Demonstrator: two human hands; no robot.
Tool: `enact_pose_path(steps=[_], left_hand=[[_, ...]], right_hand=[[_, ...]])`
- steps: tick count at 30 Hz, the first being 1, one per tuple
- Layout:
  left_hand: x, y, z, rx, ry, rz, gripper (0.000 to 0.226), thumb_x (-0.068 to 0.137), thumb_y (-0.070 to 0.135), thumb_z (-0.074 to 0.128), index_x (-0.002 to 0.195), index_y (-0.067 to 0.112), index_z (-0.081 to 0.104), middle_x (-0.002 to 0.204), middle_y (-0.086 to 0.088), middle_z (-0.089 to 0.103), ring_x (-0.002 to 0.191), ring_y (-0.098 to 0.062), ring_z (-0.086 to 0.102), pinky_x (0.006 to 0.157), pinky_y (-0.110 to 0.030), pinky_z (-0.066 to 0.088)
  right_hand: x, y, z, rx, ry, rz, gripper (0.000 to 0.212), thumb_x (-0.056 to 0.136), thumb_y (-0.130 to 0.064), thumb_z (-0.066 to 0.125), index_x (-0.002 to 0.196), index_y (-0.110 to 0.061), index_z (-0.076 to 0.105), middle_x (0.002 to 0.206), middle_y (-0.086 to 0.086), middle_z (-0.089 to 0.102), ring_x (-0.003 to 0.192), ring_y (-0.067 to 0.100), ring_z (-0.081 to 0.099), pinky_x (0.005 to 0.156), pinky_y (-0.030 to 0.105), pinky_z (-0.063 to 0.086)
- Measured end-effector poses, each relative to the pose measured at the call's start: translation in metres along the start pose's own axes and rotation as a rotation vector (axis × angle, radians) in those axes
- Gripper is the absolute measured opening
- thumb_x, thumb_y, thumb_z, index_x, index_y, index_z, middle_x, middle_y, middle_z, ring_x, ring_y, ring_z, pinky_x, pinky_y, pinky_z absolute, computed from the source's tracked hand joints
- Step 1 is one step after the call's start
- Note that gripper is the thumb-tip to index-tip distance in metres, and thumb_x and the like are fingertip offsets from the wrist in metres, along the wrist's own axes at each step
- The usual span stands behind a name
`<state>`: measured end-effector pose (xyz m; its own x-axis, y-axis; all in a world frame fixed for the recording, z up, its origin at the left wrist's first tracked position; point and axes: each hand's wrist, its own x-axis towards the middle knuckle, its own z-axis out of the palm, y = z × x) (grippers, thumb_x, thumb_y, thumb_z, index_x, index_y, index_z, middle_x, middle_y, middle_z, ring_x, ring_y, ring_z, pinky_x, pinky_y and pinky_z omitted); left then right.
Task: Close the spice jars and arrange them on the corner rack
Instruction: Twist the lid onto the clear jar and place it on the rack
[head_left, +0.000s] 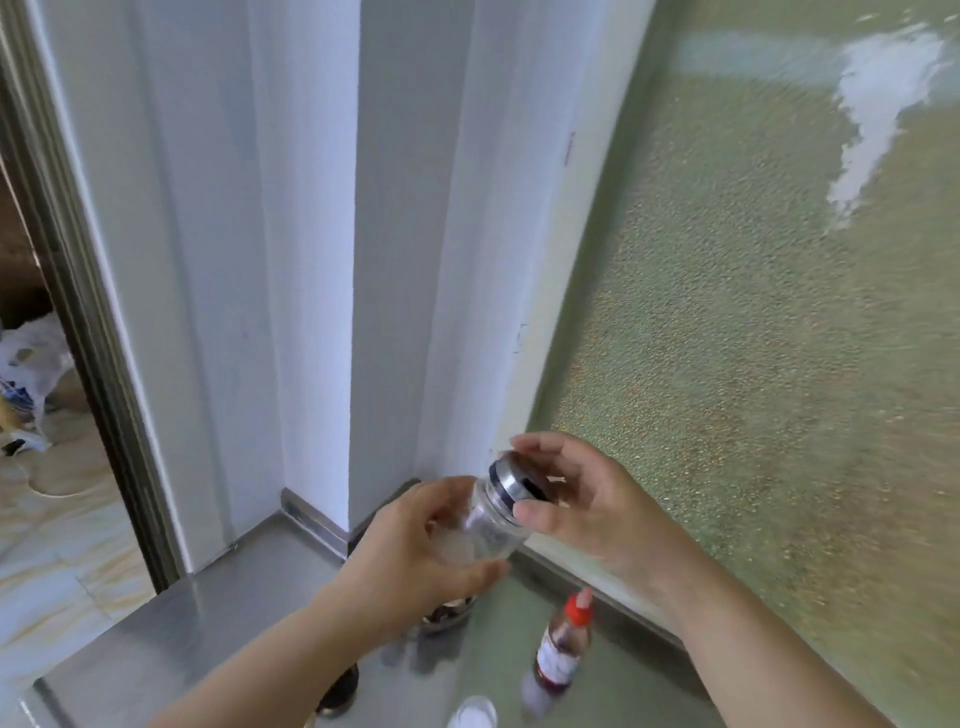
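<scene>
1. A clear glass spice jar is held in the air above a steel counter, tilted so that its top leans toward 1 o'clock.
2. The left hand wraps the jar's lower body from the 8 o'clock side, fingers closed around the glass and the thumb across its front; the base of the jar sits inside the palm.
3. The right hand is at the jar's 2 o'clock end, clamped on the metal lid: the thumb presses the lid's lower edge, the fingers curl over its upper edge.
4. The lid sits on the jar's neck; whether it is fully tightened cannot be told.
5. The jar lies between the two hands, touching both, in front of a white wall corner.
6. On the counter at 6 o'clock from the jar stands a small bottle with a red cap, well apart from both hands.
7. Just below the left wrist, at 7 o'clock from the jar, another jar top shows, partly hidden by the hand.
8. At the bottom edge, a dark jar and a white round lid are partly visible, blurred.
9. A frosted green window pane fills the side at 3 o'clock.
</scene>
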<state>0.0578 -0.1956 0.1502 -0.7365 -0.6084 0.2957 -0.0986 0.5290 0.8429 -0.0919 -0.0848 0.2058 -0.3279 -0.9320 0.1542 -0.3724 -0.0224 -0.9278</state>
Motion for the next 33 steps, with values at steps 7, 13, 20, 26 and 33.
enact_pose_path(steps=[7,13,20,26,33], left_hand=[[0.005,0.036,0.011,0.098,-0.061,0.111,0.065,0.051,0.046,0.078,0.111,0.042,0.054,0.093,0.022,0.059,0.091,0.011,0.052,0.07,0.002,0.037],[0.012,0.067,0.018,0.184,-0.098,0.261,0.067,0.053,0.044,0.078,0.113,0.049,0.049,0.094,0.022,0.053,0.094,0.004,0.047,0.077,-0.004,0.038],[0.006,0.081,0.035,0.172,-0.078,0.346,0.068,0.049,0.057,0.065,0.114,0.046,0.048,0.097,0.019,0.054,0.094,0.006,0.045,0.082,-0.008,0.038],[-0.006,0.072,0.039,0.19,-0.052,0.33,0.069,0.051,0.057,0.071,0.116,0.04,0.055,0.092,0.022,0.055,0.088,0.003,0.05,0.078,-0.012,0.043],[-0.014,0.073,0.036,0.2,0.007,0.361,0.064,0.053,0.055,0.07,0.114,0.041,0.053,0.094,0.021,0.055,0.086,0.002,0.049,0.075,-0.006,0.039]], right_hand=[[-0.036,-0.041,-0.05,-0.405,-0.083,0.05,0.054,0.067,-0.021,0.082,0.112,-0.038,0.06,0.108,-0.01,0.068,0.099,-0.002,0.063,0.092,0.022,0.05],[-0.053,-0.061,-0.065,-0.618,0.007,0.054,0.042,0.064,-0.04,0.08,0.104,-0.034,0.065,0.098,-0.011,0.071,0.089,0.0,0.066,0.087,0.028,0.054],[-0.065,-0.065,-0.07,-0.587,0.0,0.223,0.054,0.082,-0.058,0.054,0.082,-0.005,0.065,0.069,0.009,0.073,0.06,0.016,0.071,0.061,0.029,0.056],[-0.079,-0.061,-0.072,-0.555,-0.175,0.282,0.073,0.071,-0.071,0.047,0.135,-0.039,0.038,0.11,-0.004,0.066,0.085,0.014,0.07,0.081,0.035,0.057],[-0.079,-0.06,-0.065,-0.593,-0.128,0.067,0.034,0.077,-0.042,0.069,0.109,-0.035,0.058,0.097,-0.011,0.066,0.065,-0.003,0.067,0.063,0.012,0.05]])
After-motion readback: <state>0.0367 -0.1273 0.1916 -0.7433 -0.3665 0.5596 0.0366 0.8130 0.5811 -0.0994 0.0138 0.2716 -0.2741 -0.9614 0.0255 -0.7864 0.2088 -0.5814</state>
